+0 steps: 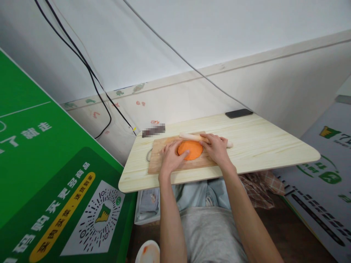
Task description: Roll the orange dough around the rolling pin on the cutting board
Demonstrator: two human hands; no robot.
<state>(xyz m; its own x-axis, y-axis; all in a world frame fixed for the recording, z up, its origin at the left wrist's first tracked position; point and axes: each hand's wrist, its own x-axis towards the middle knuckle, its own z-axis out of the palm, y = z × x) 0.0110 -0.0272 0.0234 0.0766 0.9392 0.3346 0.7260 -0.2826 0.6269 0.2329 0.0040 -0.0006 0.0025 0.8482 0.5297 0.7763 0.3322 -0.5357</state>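
While seen from above, pale pine tabletop with rounded corners [260, 146] as the carrier of everything, green printed panel [41, 164] leaning off its left edge. Next in size, brown wooden cutting board [159, 162] lying near the table's front-left corner, a metal loop at its left end. On the board's middle, flat round orange dough disc [190, 149]. Along the board's far edge, pale wooden rolling pin [189, 136], touching the disc's far rim. At the table's far edge, black phone [239, 113], well apart from the board.

Left hand [171, 157] flat on the board, fingers close together, fingertips touching the disc's left rim. Right hand [216, 146] laid over the pin's right half, fingers curled down across it.

Risks, as a judgement: uneven pressure from one hand on the pin, leaving the disc lopsided or torn; board sliding toward the table's front edge under a push; dough sticking to pin or board.
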